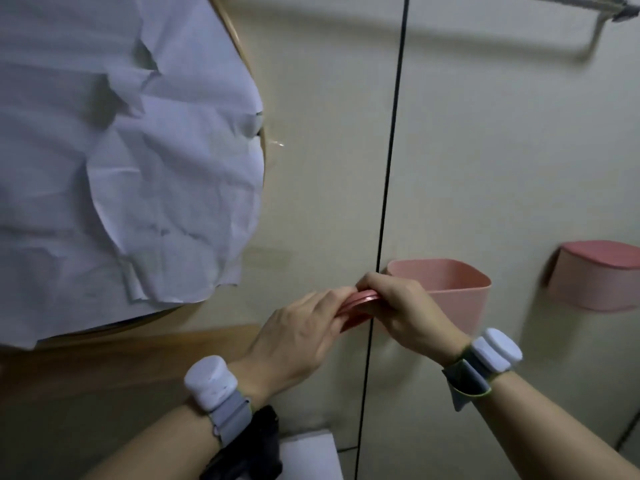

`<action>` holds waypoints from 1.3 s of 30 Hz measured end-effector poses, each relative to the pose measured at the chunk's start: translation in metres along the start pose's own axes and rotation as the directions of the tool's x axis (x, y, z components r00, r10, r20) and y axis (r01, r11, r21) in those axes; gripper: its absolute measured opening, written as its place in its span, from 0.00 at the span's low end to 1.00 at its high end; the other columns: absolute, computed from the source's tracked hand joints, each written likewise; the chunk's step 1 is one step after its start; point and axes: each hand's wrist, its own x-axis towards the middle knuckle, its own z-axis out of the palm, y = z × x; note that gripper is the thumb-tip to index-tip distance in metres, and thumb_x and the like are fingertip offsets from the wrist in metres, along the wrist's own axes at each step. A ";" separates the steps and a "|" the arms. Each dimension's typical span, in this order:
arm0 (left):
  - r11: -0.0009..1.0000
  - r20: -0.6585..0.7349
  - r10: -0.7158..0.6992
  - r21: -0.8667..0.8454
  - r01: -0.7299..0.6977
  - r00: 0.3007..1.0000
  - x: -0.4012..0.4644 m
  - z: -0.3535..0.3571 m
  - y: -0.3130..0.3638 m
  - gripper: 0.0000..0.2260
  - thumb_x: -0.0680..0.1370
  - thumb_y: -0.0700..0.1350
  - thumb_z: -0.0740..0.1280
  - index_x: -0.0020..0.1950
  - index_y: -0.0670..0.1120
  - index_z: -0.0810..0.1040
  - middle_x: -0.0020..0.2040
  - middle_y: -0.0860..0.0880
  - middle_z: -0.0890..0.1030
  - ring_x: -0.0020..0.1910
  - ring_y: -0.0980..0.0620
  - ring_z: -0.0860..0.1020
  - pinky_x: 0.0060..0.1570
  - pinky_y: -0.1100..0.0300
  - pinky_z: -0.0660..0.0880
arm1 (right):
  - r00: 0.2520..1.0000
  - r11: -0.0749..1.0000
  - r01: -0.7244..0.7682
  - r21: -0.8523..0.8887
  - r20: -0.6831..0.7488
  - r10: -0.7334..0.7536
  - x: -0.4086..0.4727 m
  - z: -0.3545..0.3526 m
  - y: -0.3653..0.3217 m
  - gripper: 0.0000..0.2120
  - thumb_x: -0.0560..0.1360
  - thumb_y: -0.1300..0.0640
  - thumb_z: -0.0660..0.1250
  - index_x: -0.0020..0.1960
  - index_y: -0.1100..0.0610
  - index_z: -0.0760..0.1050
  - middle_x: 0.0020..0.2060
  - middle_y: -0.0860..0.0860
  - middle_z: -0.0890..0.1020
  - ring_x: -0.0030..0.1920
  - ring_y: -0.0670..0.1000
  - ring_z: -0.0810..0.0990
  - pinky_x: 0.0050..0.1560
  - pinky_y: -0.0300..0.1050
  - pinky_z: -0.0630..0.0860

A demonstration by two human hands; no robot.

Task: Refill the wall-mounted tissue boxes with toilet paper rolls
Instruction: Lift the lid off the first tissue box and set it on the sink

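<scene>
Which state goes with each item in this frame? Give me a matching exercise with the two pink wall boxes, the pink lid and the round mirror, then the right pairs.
Things:
1. near pink box
2. far pink box
3. pink lid
4. round mirror

States:
A. covered with crumpled white paper
B. lid on, closed
C. held between the left hand and right hand
D. open at the top, no lid on it

Pairs: 1-D, 2-B, 3-C, 4-A
</scene>
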 end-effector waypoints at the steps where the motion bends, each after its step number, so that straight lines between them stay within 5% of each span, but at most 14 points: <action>1: 0.999 -0.016 -0.041 -0.020 0.041 0.999 -0.010 0.001 -0.004 0.17 0.80 0.49 0.57 0.69 0.53 0.68 0.54 0.51 0.81 0.48 0.49 0.79 0.42 0.57 0.74 | 1.000 0.999 -0.026 0.019 0.011 0.026 -0.003 0.009 -0.007 0.06 0.75 0.60 0.70 0.49 0.51 0.75 0.39 0.45 0.81 0.39 0.43 0.78 0.39 0.40 0.74; 4: 0.920 -0.044 -0.291 -0.288 0.267 0.956 -0.041 0.012 -0.016 0.12 0.82 0.45 0.58 0.63 0.52 0.73 0.50 0.53 0.83 0.46 0.53 0.80 0.44 0.60 0.74 | 0.984 0.980 -0.179 0.092 0.023 0.177 -0.020 0.036 -0.019 0.09 0.74 0.59 0.71 0.53 0.51 0.75 0.42 0.42 0.80 0.42 0.42 0.78 0.44 0.39 0.75; 7: 0.708 0.001 -0.538 -0.542 0.453 0.843 -0.072 0.032 -0.023 0.09 0.83 0.41 0.61 0.57 0.55 0.75 0.48 0.62 0.81 0.49 0.67 0.78 0.48 0.68 0.74 | 0.920 0.894 -0.392 0.217 0.112 0.377 -0.050 0.063 -0.017 0.13 0.75 0.56 0.70 0.57 0.47 0.74 0.45 0.43 0.81 0.44 0.45 0.80 0.47 0.46 0.78; 12: 0.328 0.182 -0.764 -0.716 0.616 0.619 -0.116 0.081 -0.028 0.09 0.81 0.40 0.63 0.55 0.53 0.76 0.48 0.51 0.84 0.48 0.52 0.83 0.50 0.47 0.80 | 0.757 0.588 -0.651 0.480 0.350 0.553 -0.104 0.109 -0.017 0.18 0.75 0.64 0.69 0.60 0.48 0.73 0.47 0.59 0.81 0.42 0.62 0.83 0.46 0.61 0.81; 16: 0.186 0.312 -0.804 -0.676 0.713 0.506 -0.142 0.118 -0.032 0.13 0.80 0.39 0.64 0.55 0.59 0.71 0.46 0.43 0.82 0.45 0.39 0.81 0.46 0.40 0.78 | 0.628 0.445 -0.772 0.454 0.432 0.647 -0.126 0.144 -0.008 0.17 0.76 0.66 0.69 0.61 0.53 0.72 0.42 0.62 0.81 0.37 0.63 0.83 0.44 0.62 0.82; 25: 0.347 0.573 -0.678 -0.303 0.888 0.460 -0.199 0.190 -0.043 0.33 0.74 0.36 0.65 0.74 0.60 0.61 0.69 0.52 0.72 0.64 0.50 0.75 0.65 0.51 0.73 | 0.399 0.312 -0.917 0.248 0.571 0.717 -0.160 0.230 0.070 0.15 0.74 0.69 0.66 0.58 0.58 0.71 0.35 0.55 0.83 0.32 0.58 0.84 0.36 0.55 0.83; 28: 0.409 0.608 -0.683 -0.141 0.901 0.405 -0.212 0.204 -0.037 0.38 0.74 0.35 0.64 0.76 0.63 0.55 0.67 0.49 0.67 0.61 0.46 0.75 0.59 0.56 0.73 | 0.348 0.301 -0.936 0.184 0.617 0.706 -0.175 0.262 0.090 0.14 0.74 0.68 0.65 0.56 0.56 0.70 0.35 0.56 0.83 0.34 0.61 0.85 0.39 0.61 0.83; 34: 0.427 0.686 -0.683 0.093 0.900 0.253 -0.236 0.231 -0.043 0.30 0.76 0.35 0.63 0.77 0.50 0.62 0.69 0.46 0.67 0.63 0.45 0.74 0.58 0.60 0.70 | 0.340 0.367 -0.924 0.102 0.657 0.673 -0.186 0.305 0.114 0.14 0.74 0.65 0.64 0.58 0.56 0.70 0.37 0.58 0.84 0.33 0.58 0.85 0.38 0.56 0.83; 39: 0.581 0.682 -0.675 0.256 0.772 0.282 -0.252 0.243 -0.048 0.22 0.75 0.35 0.61 0.69 0.46 0.71 0.66 0.47 0.68 0.60 0.42 0.76 0.57 0.49 0.75 | 0.390 0.482 -0.875 0.048 0.660 0.642 -0.187 0.329 0.124 0.16 0.72 0.62 0.65 0.59 0.56 0.71 0.36 0.55 0.84 0.35 0.57 0.84 0.41 0.53 0.81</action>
